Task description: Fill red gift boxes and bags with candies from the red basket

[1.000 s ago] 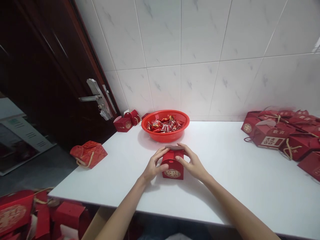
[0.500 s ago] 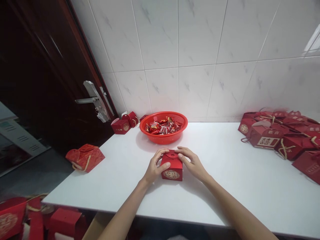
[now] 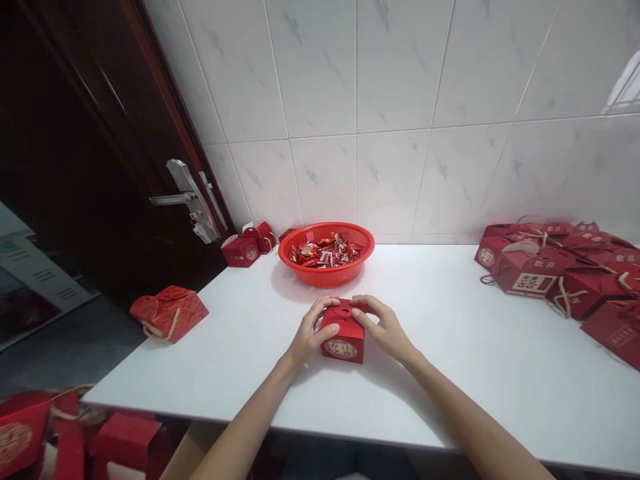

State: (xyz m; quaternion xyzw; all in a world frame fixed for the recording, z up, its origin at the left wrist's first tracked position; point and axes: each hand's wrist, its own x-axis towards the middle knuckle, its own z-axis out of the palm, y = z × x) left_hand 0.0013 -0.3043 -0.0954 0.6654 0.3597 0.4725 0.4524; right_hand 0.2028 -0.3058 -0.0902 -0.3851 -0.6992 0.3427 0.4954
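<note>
Toward the front edge of the worktop (image 3: pixel 200 373), I have left hand (image 3: pixel 309 337) and right hand (image 3: pixel 386 328) around the box (image 3: pixel 343 349), fingers half-curled against it.

Your left hand (image 3: pixel 313 335) and right hand (image 3: pixel 384 328) hide parts of the small red cardboard box (image 3: pixel 345 349) between them. The round red plastic basket (image 3: pixel 327 275) leaves too little of a red object (image 3: pixel 286 234) at its far left to identify. Your view cuts off the heaped red cardboard boxes (image 3: pixel 520 265) at right and the jumbled red cardboard boxes (image 3: pixel 123 435) at near left.
</note>
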